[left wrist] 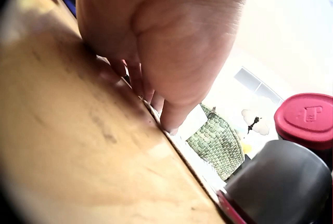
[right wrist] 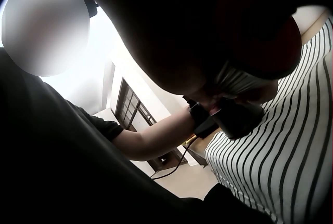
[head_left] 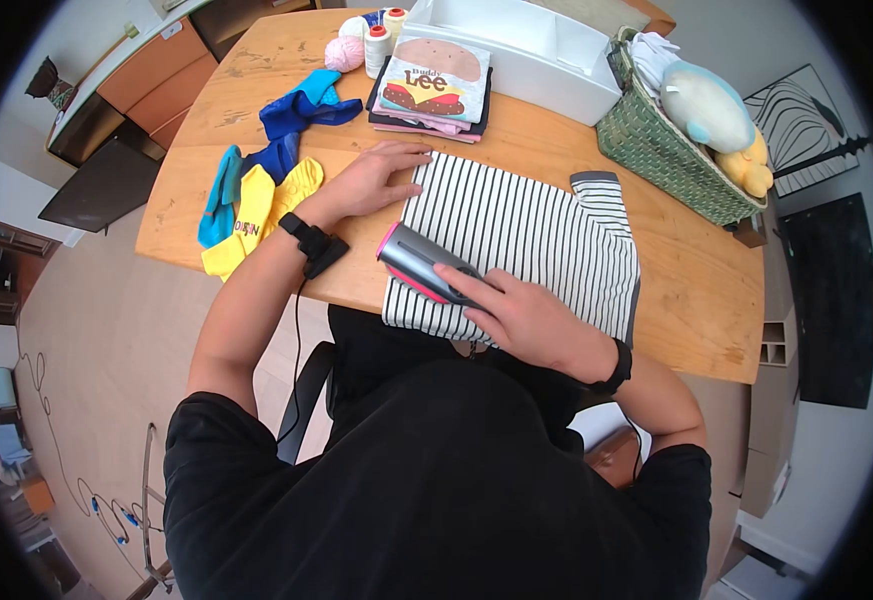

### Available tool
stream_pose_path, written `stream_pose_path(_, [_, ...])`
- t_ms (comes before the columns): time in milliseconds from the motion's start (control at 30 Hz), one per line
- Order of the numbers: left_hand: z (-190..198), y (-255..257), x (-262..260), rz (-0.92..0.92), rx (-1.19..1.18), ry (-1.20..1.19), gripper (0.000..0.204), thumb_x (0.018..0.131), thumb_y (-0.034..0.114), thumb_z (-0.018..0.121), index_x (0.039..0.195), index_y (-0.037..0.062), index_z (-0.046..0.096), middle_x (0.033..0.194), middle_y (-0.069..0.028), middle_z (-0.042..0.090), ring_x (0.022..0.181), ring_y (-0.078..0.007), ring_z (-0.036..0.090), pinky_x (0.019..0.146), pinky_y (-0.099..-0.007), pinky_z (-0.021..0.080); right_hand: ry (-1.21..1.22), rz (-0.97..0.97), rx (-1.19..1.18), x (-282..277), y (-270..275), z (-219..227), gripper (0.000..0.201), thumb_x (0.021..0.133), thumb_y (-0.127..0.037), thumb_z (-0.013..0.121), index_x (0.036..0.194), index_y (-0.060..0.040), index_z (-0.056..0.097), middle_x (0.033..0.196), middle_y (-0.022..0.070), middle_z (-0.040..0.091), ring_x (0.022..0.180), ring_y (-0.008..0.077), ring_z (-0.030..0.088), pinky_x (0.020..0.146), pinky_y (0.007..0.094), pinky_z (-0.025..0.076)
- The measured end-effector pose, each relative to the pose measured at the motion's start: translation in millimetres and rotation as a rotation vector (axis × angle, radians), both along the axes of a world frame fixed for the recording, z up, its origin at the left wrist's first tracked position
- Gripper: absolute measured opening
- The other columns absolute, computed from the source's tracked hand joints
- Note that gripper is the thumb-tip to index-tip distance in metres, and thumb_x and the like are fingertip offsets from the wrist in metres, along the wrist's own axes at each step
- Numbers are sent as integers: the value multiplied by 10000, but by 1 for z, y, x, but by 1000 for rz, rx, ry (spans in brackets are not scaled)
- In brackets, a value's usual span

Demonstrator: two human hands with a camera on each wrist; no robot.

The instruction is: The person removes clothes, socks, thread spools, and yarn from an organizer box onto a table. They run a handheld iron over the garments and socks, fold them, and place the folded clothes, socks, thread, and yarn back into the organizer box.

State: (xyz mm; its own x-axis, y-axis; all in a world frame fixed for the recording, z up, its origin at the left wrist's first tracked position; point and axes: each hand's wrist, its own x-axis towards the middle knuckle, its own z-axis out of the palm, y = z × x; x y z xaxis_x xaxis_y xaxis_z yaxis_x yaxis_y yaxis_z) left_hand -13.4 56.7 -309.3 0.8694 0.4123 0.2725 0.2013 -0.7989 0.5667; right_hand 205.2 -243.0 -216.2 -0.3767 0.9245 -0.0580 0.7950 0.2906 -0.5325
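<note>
A white shirt with black stripes (head_left: pixel 516 240) lies flat on the wooden table, one short sleeve out at the upper right. My right hand (head_left: pixel 531 320) grips a grey and pink handheld garment steamer (head_left: pixel 421 262), which lies over the shirt's left part. In the left wrist view the steamer (left wrist: pixel 283 182) shows its grey body and pink cap. My left hand (head_left: pixel 371 185) rests at the shirt's upper left edge, fingers fairly straight and fingertips on the cloth. In the right wrist view the right hand is dark, with the striped cloth (right wrist: pixel 291 135) beneath it.
Behind the shirt stands a stack of folded clothes (head_left: pixel 431 90), next to yarn and thread spools (head_left: pixel 378 50). A white box (head_left: pixel 516 60) and a green woven basket (head_left: pixel 656 150) with plush toys are at the back right. Yellow (head_left: pixel 256 215) and blue clothes (head_left: pixel 301 115) lie left.
</note>
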Motion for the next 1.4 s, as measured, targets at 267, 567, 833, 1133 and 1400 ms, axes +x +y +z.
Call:
stream_pose_path(267, [4, -2, 1, 7, -1, 34, 559, 1024, 228, 845, 1536, 41, 722, 1678, -182, 625, 1550, -404, 571, 1325, -502, 435, 13, 81, 23, -19, -34, 7, 724, 1126, -216, 714, 1792, -332, 458, 1017, 140, 617, 715, 343, 664, 685, 467, 595])
stream_pose_path(567, [37, -101, 9, 56, 417, 213, 717, 1029, 419, 825, 1624, 69, 635, 1822, -225, 435, 1649, -447, 459, 1321, -620, 414, 95, -339, 141, 16, -47, 14, 755, 1119, -148, 706, 1811, -264, 427, 1023, 202, 617, 797, 435, 678, 760, 525, 590])
stream_pose_path(833, [23, -119, 14, 112, 294, 479, 1194, 972, 853, 685, 1833, 99, 342, 1907, -254, 238, 1780, -450, 184, 1407, -685, 185, -19, -623, 130, 64, -37, -6, 725, 1139, -170, 689, 1809, -245, 424, 1014, 234, 665, 874, 452, 701, 836, 543, 591])
stream_pose_path(1133, [19, -117, 15, 103, 306, 473, 1222, 972, 888, 651, 1829, 76, 337, 1897, -286, 245, 1773, -473, 198, 1382, -723, 209, -56, -750, 160, 93, -75, -9, 732, 1136, -191, 693, 1808, -284, 419, 1027, 239, 668, 900, 472, 716, 839, 555, 605])
stream_pose_path(1400, [22, -118, 17, 111, 304, 497, 1226, 968, 887, 659, 1825, 68, 346, 1899, -299, 228, 1775, -477, 189, 1387, -715, 200, -77, -856, 181, 118, -115, 0, 730, 1123, -153, 701, 1795, -280, 444, 1017, 269, 668, 920, 507, 711, 853, 577, 584])
